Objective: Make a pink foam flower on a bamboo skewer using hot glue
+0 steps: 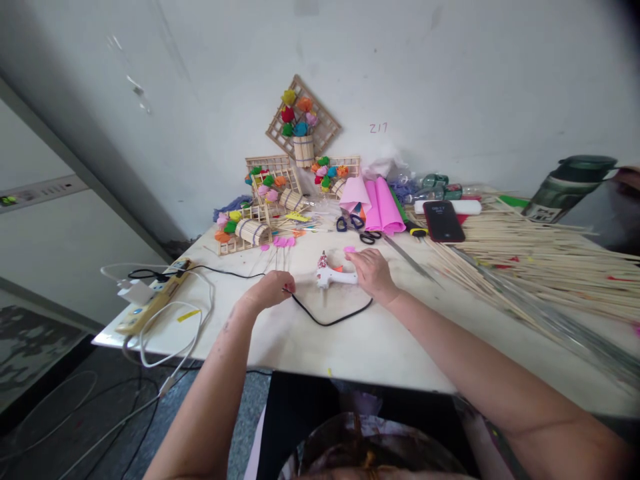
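Observation:
A white hot glue gun [337, 276] lies on its side near the middle of the table, its body to the left and its handle to the right. My right hand [374, 272] is closed around the end of that handle, which the palm partly hides. A small pink paper piece [350, 249] shows at the right fingertips; whether they touch it I cannot tell. To the left, my left hand [274, 289] pinches the gun's black cord [325, 324], which loops across the tabletop between both hands. Small pink paper pieces [285, 242] lie beyond the left hand.
A power strip [155, 297] with white cables sits at the left edge. Stick lattices with paper flowers [250, 231] stand behind. Scissors [370, 237], pink paper [384, 207], a phone [443, 221], many thin sticks [540, 257] and a dark bottle [570, 188] occupy the right.

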{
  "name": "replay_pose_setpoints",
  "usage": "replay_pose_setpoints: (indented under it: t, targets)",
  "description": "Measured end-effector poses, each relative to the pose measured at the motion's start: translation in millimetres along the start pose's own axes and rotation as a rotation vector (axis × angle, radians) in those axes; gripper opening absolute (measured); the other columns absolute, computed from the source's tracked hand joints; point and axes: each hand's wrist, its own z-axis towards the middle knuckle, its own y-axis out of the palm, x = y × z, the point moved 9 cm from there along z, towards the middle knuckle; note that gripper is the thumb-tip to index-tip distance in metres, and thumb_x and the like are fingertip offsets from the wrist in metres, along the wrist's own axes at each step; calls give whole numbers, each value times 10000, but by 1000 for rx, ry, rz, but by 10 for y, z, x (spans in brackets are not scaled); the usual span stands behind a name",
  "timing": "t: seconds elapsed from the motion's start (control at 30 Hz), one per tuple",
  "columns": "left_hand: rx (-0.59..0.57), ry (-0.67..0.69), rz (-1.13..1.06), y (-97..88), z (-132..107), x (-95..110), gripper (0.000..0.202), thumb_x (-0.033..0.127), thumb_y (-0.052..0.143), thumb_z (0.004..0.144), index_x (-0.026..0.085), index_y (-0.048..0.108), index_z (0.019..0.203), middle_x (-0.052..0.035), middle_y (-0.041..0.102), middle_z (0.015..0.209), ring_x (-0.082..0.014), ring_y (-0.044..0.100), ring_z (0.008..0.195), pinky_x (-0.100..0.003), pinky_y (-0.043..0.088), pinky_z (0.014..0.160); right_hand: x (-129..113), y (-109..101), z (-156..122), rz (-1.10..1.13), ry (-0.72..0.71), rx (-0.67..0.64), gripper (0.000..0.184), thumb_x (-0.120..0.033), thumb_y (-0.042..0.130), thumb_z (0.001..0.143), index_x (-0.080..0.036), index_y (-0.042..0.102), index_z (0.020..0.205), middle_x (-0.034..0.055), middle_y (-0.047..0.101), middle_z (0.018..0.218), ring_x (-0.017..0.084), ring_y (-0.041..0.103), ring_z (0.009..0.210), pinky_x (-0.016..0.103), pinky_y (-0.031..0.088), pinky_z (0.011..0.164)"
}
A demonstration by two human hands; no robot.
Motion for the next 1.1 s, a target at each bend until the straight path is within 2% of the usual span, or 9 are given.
replay_pose_setpoints:
  t: [0.23,0.37,0.47,0.57,0.73,0.83,0.9,1.0,1.1]
  targets:
    - [-71,4,28,35,-58,12,201,148,489,605,245,652,671,-3,648,670,-151,579,632,-237,426,603,18,11,24,-6,-11,-34,377,-44,368,777,-134,575,1079,81,674,876,197,571,764,346,367,771]
    - [-62,5,55,-29,11,109,220,184,518,624,261,667,767,-2,654,685,-153,581,623,-242,414,592,222,-10,41,-61,90,-47,383,-66,375,768,-135,591,1077,79,680,856,196,575,743,329,376,776]
    - [70,6,47,-190,155,228,209,299,518,692,242,661,834,-13,659,704,-152,583,637,-243,407,596,506,-71,33,-75,234,-46,387,-105,373,785,-143,585,1106,69,683,891,196,583,805,306,380,786]
    - [289,-10,-37,-428,334,353,275,403,485,738,208,656,829,-26,657,693,-149,579,632,-236,391,564,795,-167,5,-99,382,-30,365,-187,364,834,-184,587,1123,58,680,930,193,587,832,288,388,757]
    - [650,-73,-86,-741,584,500,322,416,433,787,176,647,769,-37,658,683,-154,587,659,-243,376,590,1141,-332,-59,-202,548,-14,324,-395,428,829,-205,687,875,51,686,803,188,597,767,256,375,661]
    - [769,-115,-59,-772,679,533,333,415,419,803,175,648,780,-45,652,684,-165,591,685,-248,368,600,1340,-426,-124,-254,639,3,390,-457,408,825,-191,684,754,49,676,721,180,594,705,248,352,599]
    - [816,-90,-55,-741,717,558,331,405,412,813,173,644,771,-50,646,690,-163,588,699,-247,369,623,1475,-453,-177,-242,699,0,386,-416,380,843,-193,679,743,39,678,706,172,595,683,243,346,575]
    - [867,-33,-67,-656,741,565,334,398,401,825,171,632,745,-49,633,683,-152,574,688,-243,369,642,1605,-462,-226,-178,738,24,315,-300,374,847,-204,672,880,10,693,742,157,607,687,231,363,571]
    - [923,-6,-96,-587,751,532,333,400,406,827,170,623,725,-46,619,647,-148,557,649,-247,363,624,1616,-431,-225,-142,722,46,321,-217,388,822,-203,629,1034,-5,700,789,156,620,722,226,389,586]
